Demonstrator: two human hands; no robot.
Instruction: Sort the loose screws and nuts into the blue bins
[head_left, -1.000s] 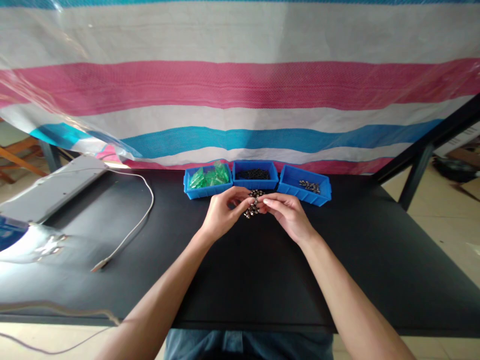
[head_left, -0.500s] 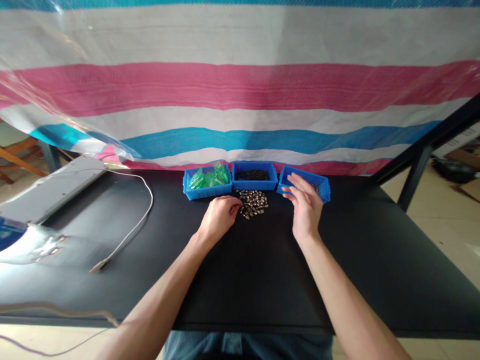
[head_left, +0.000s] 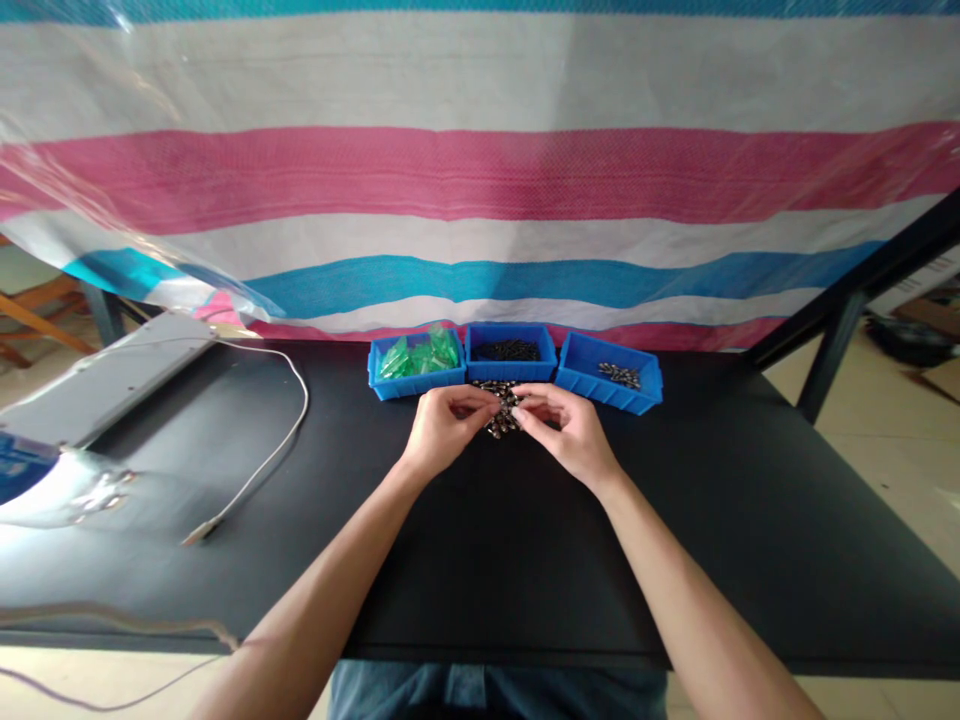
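A pile of small shiny metal parts (head_left: 504,420) lies on the black table, partly hidden by both hands. My left hand (head_left: 448,425) is at its left side, thumb and fingers pinched on something too small to make out. From the right, my right hand (head_left: 566,428) reaches over the pile with its fingertips pressed together; what they grip is hidden. Behind stand three blue bins: one with green pieces (head_left: 420,357), one with dark screws (head_left: 508,351), and the right bin (head_left: 609,373) with several small metal parts inside.
A white cable (head_left: 262,463) curls over the table's left part. Beside it are a long grey metal box (head_left: 112,375) and a clear plastic bag (head_left: 71,490). A striped sheet (head_left: 450,175) hangs behind the bins, and a black frame post (head_left: 829,355) stands right.
My right hand has moved left and down from the right bin to the pile, and its fingers have closed. My left hand has stayed beside the pile, its fingertips slightly further right.
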